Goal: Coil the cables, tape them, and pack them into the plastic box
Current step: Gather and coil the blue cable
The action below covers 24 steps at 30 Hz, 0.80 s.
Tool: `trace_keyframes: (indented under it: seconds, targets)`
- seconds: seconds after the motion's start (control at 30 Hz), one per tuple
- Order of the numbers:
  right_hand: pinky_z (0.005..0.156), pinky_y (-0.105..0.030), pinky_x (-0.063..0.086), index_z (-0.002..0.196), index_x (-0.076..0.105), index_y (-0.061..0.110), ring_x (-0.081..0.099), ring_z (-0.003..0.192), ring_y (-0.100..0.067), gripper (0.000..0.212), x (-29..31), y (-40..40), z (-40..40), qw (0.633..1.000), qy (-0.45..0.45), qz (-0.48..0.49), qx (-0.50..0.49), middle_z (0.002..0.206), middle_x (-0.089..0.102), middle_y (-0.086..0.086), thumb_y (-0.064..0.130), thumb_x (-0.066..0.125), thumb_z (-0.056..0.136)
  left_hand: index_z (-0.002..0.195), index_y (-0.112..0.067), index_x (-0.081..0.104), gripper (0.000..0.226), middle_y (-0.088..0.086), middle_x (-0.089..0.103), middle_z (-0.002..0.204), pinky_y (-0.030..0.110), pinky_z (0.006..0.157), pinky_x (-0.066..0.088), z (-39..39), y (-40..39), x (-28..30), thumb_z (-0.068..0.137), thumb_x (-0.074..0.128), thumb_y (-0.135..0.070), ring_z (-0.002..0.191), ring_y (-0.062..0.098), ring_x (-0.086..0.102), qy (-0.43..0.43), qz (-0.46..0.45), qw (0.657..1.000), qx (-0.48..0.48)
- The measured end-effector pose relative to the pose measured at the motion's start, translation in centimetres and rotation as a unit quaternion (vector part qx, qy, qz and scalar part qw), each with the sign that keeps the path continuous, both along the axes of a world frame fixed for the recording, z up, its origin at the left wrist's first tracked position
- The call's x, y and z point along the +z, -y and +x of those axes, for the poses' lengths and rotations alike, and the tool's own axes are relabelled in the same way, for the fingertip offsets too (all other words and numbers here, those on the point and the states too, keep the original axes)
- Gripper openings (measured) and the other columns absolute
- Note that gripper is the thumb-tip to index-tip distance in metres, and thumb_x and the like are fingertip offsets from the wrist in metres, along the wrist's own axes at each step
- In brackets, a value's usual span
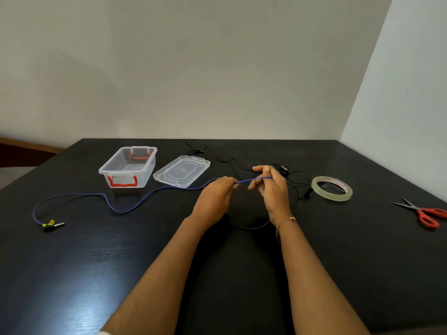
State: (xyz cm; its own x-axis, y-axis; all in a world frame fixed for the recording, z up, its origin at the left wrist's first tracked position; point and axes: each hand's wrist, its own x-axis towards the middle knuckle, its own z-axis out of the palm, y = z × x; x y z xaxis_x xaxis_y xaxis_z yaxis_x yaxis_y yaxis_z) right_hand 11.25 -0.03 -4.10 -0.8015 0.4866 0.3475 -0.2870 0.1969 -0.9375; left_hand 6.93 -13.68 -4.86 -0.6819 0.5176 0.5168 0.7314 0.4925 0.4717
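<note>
The right hand (273, 189) hides part of the black cable (225, 160) behind it. The scissors (422, 212) run off the right edge. The print on the tape roll (331, 189) is too small to read.

A dark tabletop (242, 274) carries a clear plastic box (127, 167) and its lid (181, 170) left of the hands, a blue cable (116, 204) trailing left, and black cables (294, 176), tape roll (331, 189) and red scissors (422, 212) to their right.

blue cable (135, 206) uncoiled, held | black cable (225, 160) loose | plastic box (128, 168) open
</note>
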Motion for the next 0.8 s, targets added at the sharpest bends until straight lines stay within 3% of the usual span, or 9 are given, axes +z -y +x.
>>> trace_keyframes:
  seconds: [0.1, 0.2, 0.33, 0.5, 0.6, 0.7, 0.8]
  targets:
    - [0.056, -0.02, 0.038, 0.097, 0.064, 0.009, 0.049, 0.055, -0.009, 0.027, -0.8, -0.5, -0.3, 0.98, 0.056, 0.171, -0.084, 0.06, 0.055, 0.0, 0.019, 0.039, 0.098, 0.093, -0.003, 0.062, 0.041, 0.015, 0.063, 0.088, 0.042, 0.073, 0.045, -1.2, 1.5, 0.0, 0.097, 0.034, -0.032, 0.081, 0.03, 0.055, -0.068, -0.081, 0.993, 0.053]
    - [0.054, -0.025, 0.034, 0.093, 0.067, 0.006, 0.057, 0.064, -0.023, 0.023, -1.4, -1.1, -0.2, 0.933, 0.076, 0.309, -0.168, 0.068, 0.063, -0.01, 0.021, 0.049, 0.095, 0.081, -0.008, 0.061, 0.054, 0.011, 0.063, 0.083, 0.036, 0.071, 0.038, -2.4, 3.4, -0.4, 0.094, 0.023, -0.045, 0.082, 0.031, 0.055, -0.086, -0.172, 0.971, 0.139]
    - [0.045, -0.02, 0.026, 0.092, 0.065, 0.005, 0.048, 0.059, -0.018, 0.027, -1.3, -2.1, 0.1, 0.917, 0.079, 0.304, -0.246, 0.064, 0.053, -0.004, 0.026, 0.049, 0.095, 0.094, -0.014, 0.062, 0.042, 0.006, 0.063, 0.1, 0.038, 0.088, 0.035, -2.9, 5.0, -1.0, 0.098, 0.03, -0.041, 0.107, 0.027, 0.051, -0.022, -0.224, 0.951, 0.214]
    - [0.054, -0.025, 0.03, 0.093, 0.065, 0.006, 0.05, 0.065, -0.019, 0.033, -1.6, -2.7, 0.0, 0.915, 0.1, 0.278, -0.275, 0.074, 0.063, -0.013, 0.031, 0.044, 0.097, 0.103, -0.014, 0.065, 0.045, 0.01, 0.063, 0.111, 0.042, 0.093, 0.033, -3.3, 6.2, -0.9, 0.097, 0.031, -0.042, 0.114, 0.03, 0.048, -0.005, -0.199, 0.926, 0.32]
    - [0.047, -0.026, 0.026, 0.084, 0.063, 0.003, 0.049, 0.064, -0.02, 0.036, -1.6, -3.0, 0.0, 0.916, 0.104, 0.274, -0.272, 0.067, 0.056, -0.009, 0.032, 0.045, 0.096, 0.103, -0.013, 0.066, 0.048, 0.011, 0.06, 0.114, 0.044, 0.094, 0.031, -3.3, 7.1, -0.3, 0.095, 0.032, -0.045, 0.116, 0.029, 0.044, 0.01, -0.175, 0.911, 0.372]
    - [0.047, -0.023, 0.029, 0.08, 0.063, 0.008, 0.05, 0.06, -0.018, 0.028, -1.6, -3.3, 0.3, 0.929, 0.143, 0.28, -0.196, 0.061, 0.053, -0.002, 0.033, 0.055, 0.091, 0.104, -0.01, 0.067, 0.063, 0.013, 0.059, 0.115, 0.045, 0.093, 0.029, -3.3, 7.5, -0.1, 0.093, 0.026, -0.057, 0.117, 0.031, 0.042, 0.027, -0.16, 0.901, 0.402]
    - [0.052, -0.019, 0.037, 0.076, 0.063, 0.015, 0.05, 0.048, -0.009, 0.014, -1.1, -4.1, 0.9, 0.957, 0.191, 0.216, -0.023, 0.049, 0.051, 0.005, 0.021, 0.075, 0.076, 0.104, -0.008, 0.068, 0.077, 0.015, 0.058, 0.118, 0.048, 0.094, 0.029, -3.4, 7.8, -0.2, 0.089, 0.016, -0.064, 0.122, 0.033, 0.039, 0.062, -0.156, 0.892, 0.42]
